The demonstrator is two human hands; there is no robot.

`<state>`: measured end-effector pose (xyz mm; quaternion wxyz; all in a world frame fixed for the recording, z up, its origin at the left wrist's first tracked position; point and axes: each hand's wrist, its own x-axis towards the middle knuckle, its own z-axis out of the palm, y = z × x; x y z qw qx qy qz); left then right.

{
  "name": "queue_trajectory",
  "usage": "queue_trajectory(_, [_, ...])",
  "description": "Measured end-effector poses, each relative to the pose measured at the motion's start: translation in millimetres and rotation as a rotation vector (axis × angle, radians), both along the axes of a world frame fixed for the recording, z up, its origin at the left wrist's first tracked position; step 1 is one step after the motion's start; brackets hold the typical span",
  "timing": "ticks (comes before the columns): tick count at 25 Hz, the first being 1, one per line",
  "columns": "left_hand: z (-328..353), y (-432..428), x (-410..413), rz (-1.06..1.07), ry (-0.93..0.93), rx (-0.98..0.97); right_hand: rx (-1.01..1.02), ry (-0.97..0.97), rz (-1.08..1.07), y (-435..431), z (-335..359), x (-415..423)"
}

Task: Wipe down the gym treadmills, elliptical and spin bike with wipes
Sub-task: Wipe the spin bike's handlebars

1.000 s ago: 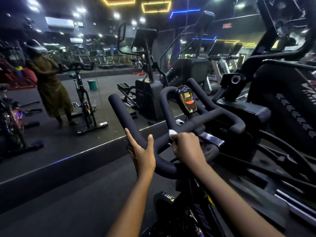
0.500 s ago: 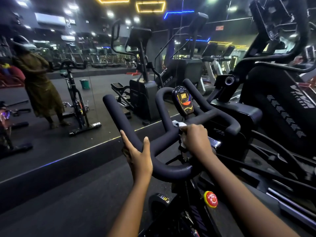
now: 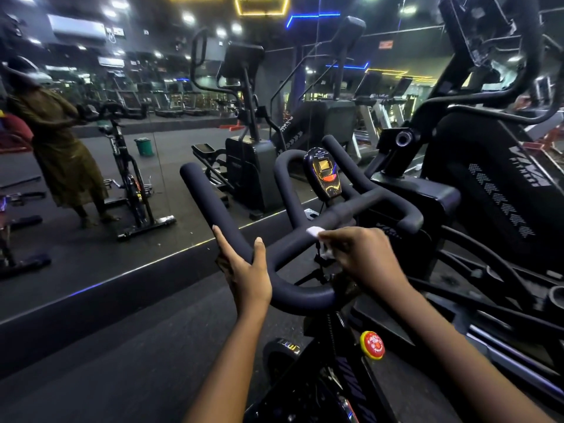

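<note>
A spin bike's black padded handlebar (image 3: 210, 203) fills the middle of the view, with a small glossy console (image 3: 324, 175) at its centre. My left hand (image 3: 244, 270) grips the left bar near its lower bend, thumb over the top. My right hand (image 3: 363, 257) holds a white wipe (image 3: 316, 232) against the crossbar, just right of the left hand. Only small bits of the wipe show past the fingers. A red and yellow knob (image 3: 372, 345) sits on the frame below.
A large black elliptical (image 3: 488, 184) stands close on the right. A mirror wall (image 3: 91, 178) ahead reflects a person, another spin bike and a green bin (image 3: 144, 147). Treadmills (image 3: 372, 117) stand further back. Dark floor (image 3: 122, 346) lies to the left.
My right hand has slid the wipe rightward and up along the crossbar, away from the left hand. My left hand keeps its grip. The red knob came into view.
</note>
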<state>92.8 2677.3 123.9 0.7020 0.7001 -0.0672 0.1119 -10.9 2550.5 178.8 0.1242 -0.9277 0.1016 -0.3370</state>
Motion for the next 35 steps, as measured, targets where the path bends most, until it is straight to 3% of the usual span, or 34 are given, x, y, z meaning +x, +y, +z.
queue_trajectory(7, [5.7, 10.8, -7.2, -0.134, 0.039, 0.102, -0.043, 0.023, -0.352, -12.3, -21.6, -45.5])
queue_trajectory(14, [-1.1, 18.1, -40.7, -0.223, 0.049, 0.253, -0.053, -0.115, -0.197, 51.5, -60.0, -47.7])
queue_trajectory(17, [-25.6, 23.6, -65.3, -0.219, -0.109, 0.329, -0.002, -0.201, -0.097, 56.1, -63.6, -58.0])
queue_trajectory(20, [-48.9, 25.1, -74.4, -0.163, -0.42, 0.567, 0.037, -0.31, -0.217, 21.2, -49.6, -64.0])
queue_trajectory(23, [-56.8, 23.4, -67.2, -0.111, -0.595, 0.734, -0.011, -0.25, -0.308, 5.9, -50.1, -55.9])
queue_trajectory(27, [-58.6, 23.5, -65.5, -0.082, -0.634, 0.751, -0.064, -0.24, -0.273, 45.4, -74.2, -52.6])
queue_trajectory(31, [-60.7, 25.8, -65.5, -0.065, -0.665, 0.809, 0.003, -0.266, -0.07, 74.4, -70.5, -57.7])
queue_trajectory(35, [-58.8, 29.4, -64.9, -0.047, -0.664, 0.833, 0.127, -0.372, -0.299, 10.2, -55.8, -62.3])
